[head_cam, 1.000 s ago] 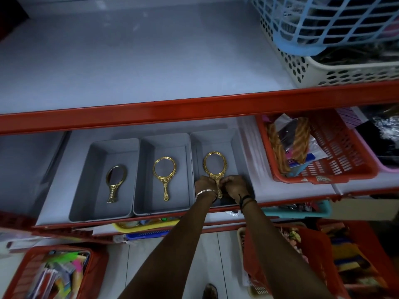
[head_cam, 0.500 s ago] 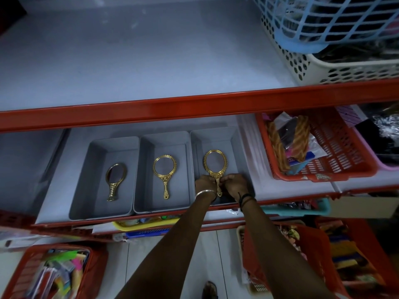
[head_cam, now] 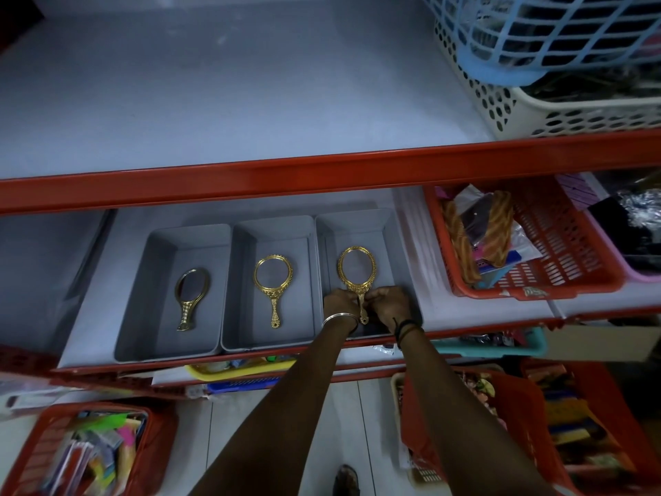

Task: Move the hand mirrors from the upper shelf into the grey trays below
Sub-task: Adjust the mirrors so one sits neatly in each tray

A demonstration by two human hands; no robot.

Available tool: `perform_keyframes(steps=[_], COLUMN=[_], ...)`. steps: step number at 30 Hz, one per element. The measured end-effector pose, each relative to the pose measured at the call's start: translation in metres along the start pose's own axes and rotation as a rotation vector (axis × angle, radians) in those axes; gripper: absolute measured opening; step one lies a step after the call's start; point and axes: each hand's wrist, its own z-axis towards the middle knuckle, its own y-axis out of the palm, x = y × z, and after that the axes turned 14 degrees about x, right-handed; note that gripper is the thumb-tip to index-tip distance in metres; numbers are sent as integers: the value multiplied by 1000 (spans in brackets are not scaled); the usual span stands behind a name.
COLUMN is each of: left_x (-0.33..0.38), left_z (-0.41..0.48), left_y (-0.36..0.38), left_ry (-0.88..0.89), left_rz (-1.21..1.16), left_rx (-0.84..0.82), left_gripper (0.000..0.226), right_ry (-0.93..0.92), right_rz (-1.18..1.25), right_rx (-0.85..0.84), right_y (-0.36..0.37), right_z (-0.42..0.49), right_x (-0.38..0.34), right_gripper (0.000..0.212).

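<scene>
Three grey trays stand side by side on the lower shelf. The left tray point(head_cam: 143, 298) holds a dark gold hand mirror point(head_cam: 191, 293). In the middle tray point(head_cam: 243, 281) lies a bright gold mirror point(head_cam: 273, 281). The right tray point(head_cam: 397, 266) holds a third gold mirror point(head_cam: 357, 272), flat on the tray floor. My left hand point(head_cam: 339, 304) and my right hand point(head_cam: 391, 306) both pinch this mirror's handle from either side. The upper shelf point(head_cam: 214, 102) shows no mirrors.
A red shelf rail point(head_cam: 322, 170) runs across above the trays. A red basket point(head_cam: 572, 266) of goods sits right of the trays. Blue basket point(head_cam: 536, 34) and white basket point(head_cam: 572, 112) stand on the upper shelf's right. More baskets fill the floor below.
Both hands have closed in slightly on the handle of the right mirror. The mirror itself has barely moved; the other two mirrors are unchanged.
</scene>
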Motion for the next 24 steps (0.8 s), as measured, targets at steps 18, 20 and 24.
perform_keyframes(steps=[18, 20, 24], left_x=[4, 3, 6], left_z=[-5, -7, -15], left_y=[-5, -8, -17], left_ry=[-9, 10, 108], left_rz=[17, 37, 57], left_rx=[22, 28, 71], left_gripper=[27, 28, 24], right_ry=[-27, -39, -51], right_rz=[18, 24, 48], right_rx=[5, 5, 1], right_y=[-4, -6, -8], right_z=[-3, -6, -8], right_x=[0, -1, -3], right_gripper=[20, 21, 17])
